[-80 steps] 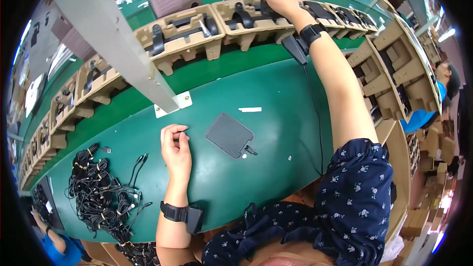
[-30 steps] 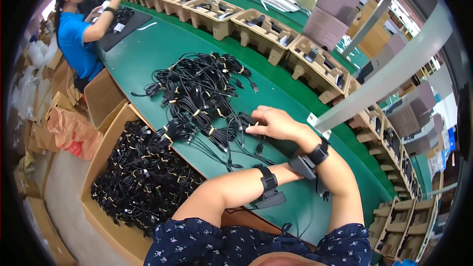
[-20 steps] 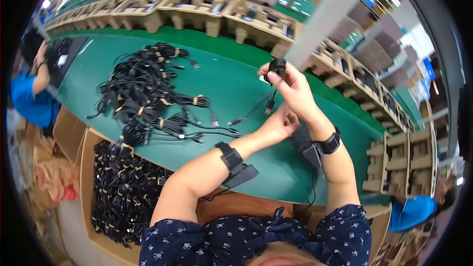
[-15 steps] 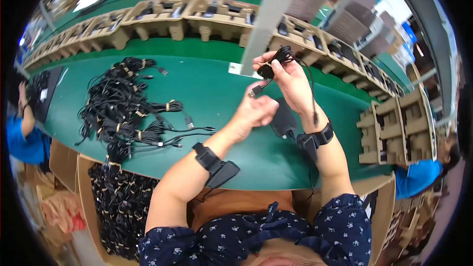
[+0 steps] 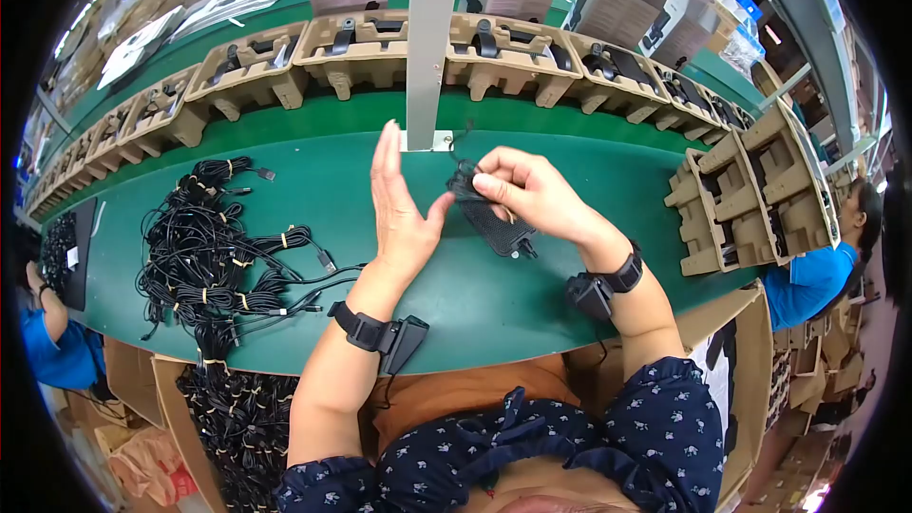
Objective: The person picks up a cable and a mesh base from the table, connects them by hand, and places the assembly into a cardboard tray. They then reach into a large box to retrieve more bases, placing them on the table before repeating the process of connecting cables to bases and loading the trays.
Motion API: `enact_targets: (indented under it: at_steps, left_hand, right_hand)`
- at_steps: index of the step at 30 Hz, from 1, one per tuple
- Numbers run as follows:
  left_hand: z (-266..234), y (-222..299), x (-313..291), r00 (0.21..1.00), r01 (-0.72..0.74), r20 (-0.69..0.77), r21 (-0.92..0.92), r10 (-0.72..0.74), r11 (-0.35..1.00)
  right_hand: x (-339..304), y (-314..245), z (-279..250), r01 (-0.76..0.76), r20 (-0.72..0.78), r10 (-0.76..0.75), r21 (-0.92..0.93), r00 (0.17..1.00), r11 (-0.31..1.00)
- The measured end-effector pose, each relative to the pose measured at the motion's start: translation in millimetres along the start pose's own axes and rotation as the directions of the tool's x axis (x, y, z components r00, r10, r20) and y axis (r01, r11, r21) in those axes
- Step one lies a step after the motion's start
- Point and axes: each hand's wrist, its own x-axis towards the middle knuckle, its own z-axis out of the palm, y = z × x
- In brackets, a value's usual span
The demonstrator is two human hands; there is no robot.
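Observation:
My right hand pinches a black USB cable bundle above the middle of the green table. Just left of the bundle, my left hand is upright and open, fingers stretched up and thumb spread toward the cable; it holds nothing. Below the right fingers lies a flat black pouch-like thing, partly covered by that hand. At the left of the table a heap of tied black cables is spread out, several plugs pointing right.
A cardboard box full of tied cables stands below the table's left edge. Brown moulded trays with black parts line the back, behind a metal post. Upended trays stand at the right. Co-workers in blue sit at both sides.
The right hand has brought the cable bundle down and left, near the flat black thing. My left hand has moved off the plug end and opened. The whole view has turned somewhat.

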Motion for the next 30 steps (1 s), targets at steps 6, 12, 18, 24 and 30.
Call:
enact_targets:
  at_steps: [6,12,18,24,30]
  left_hand:
    - [2.5,-33.5,-27.7,0.891,0.283,0.439,-0.348,-0.112,0.894]
    - [-6.3,22.3,-12.8,0.657,0.724,0.745,-0.666,-0.115,-0.18]
    - [-2.8,11.9,-20.9,0.577,0.816,0.781,-0.537,-0.239,0.216]
    - [-14.2,4.7,-19.7,0.437,0.833,0.886,-0.334,-0.156,0.442]
    - [-12.5,-12.0,-25.5,0.265,0.871,0.958,-0.285,0.106,0.4]
  right_hand:
    - [-3.5,-10.1,23.5,0.184,0.149,-0.227,0.256,0.962,0.949]
    - [8.3,14.8,23.1,0.333,-0.338,-0.401,-0.242,0.851,0.911]
    - [14.2,23.9,31.5,0.273,-0.371,-0.661,-0.699,0.653,0.661]
    - [-17.1,-6.6,25.7,0.589,0.309,-0.631,-0.752,0.712,0.296]
    - [-35.7,11.4,26.2,0.434,0.362,-0.273,-0.857,0.891,0.279]
